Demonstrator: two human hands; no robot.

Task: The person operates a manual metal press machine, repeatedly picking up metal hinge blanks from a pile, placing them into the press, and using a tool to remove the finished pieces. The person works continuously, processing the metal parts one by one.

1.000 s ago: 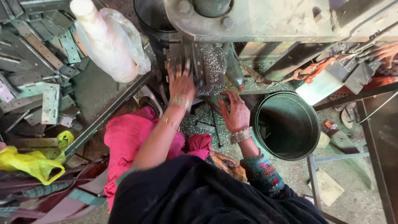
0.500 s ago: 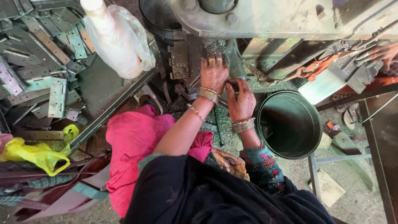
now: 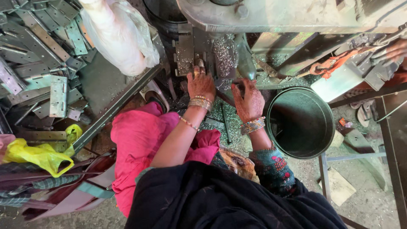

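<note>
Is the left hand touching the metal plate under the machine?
Touching. The head view shows the left hand lying on the metal plate, its fingers pressed against the plate's edge with no gap.

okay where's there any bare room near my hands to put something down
Little by the hands: the left hand and right hand sit among metal shavings at the machine. The dark tray patch between the hinge pile and white bag looks bare. The green bucket appears empty.
</note>
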